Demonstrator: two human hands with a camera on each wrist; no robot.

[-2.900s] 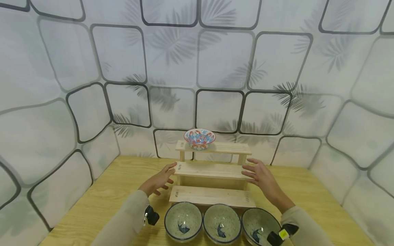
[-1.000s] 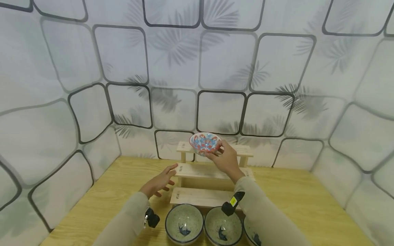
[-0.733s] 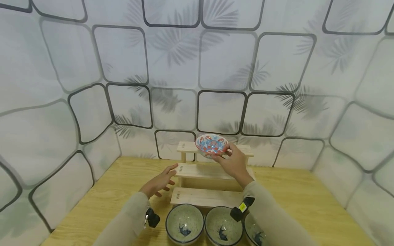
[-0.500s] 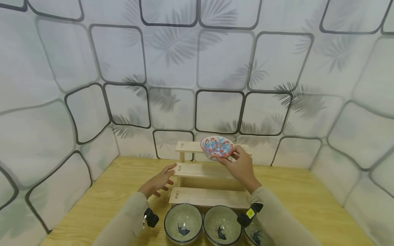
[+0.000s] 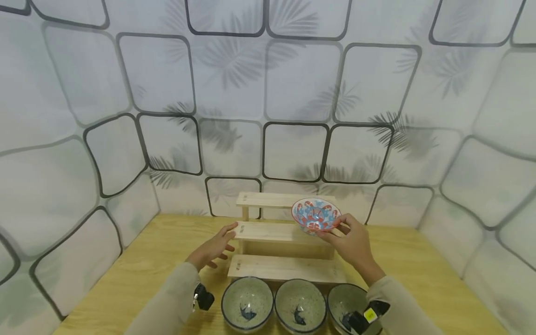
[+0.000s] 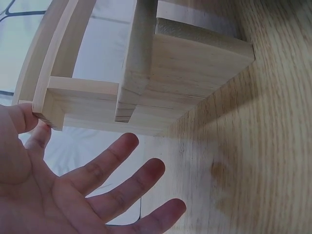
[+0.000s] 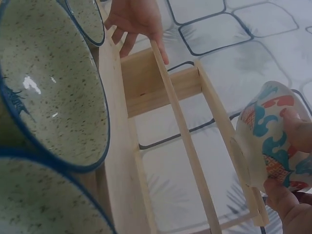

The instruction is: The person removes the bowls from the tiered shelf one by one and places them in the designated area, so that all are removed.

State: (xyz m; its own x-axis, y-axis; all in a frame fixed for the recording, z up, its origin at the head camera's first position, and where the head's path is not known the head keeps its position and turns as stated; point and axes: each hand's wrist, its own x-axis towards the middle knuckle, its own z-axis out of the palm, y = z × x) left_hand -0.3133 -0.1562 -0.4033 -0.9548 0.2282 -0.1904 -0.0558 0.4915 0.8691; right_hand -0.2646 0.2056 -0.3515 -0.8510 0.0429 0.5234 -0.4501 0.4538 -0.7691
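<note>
My right hand [image 5: 352, 242] pinches the rim of a small bowl [image 5: 317, 215] painted in red and blue, thumb and fingers at its right side. The bowl is tilted toward me, in front of the right part of a three-step wooden stand [image 5: 276, 231]. In the right wrist view its patterned outside and foot show beside the top step. My left hand [image 5: 211, 249] is at the stand's left end, thumb and forefinger touching the end of the middle step. Its other fingers [image 6: 151, 170] are spread and hold nothing.
Three speckled green bowls with blue rims, left [image 5: 248, 302], middle [image 5: 300, 304] and right [image 5: 345, 300], stand in a row before the bottom step. My right wrist partly covers the right one. The wooden table [image 5: 138, 279] meets patterned cloth walls [image 5: 234, 93].
My right hand has taken the painted bowl off the left of the top step and carried it rightward, lower and nearer to me. My left hand has stayed at the stand's left end.
</note>
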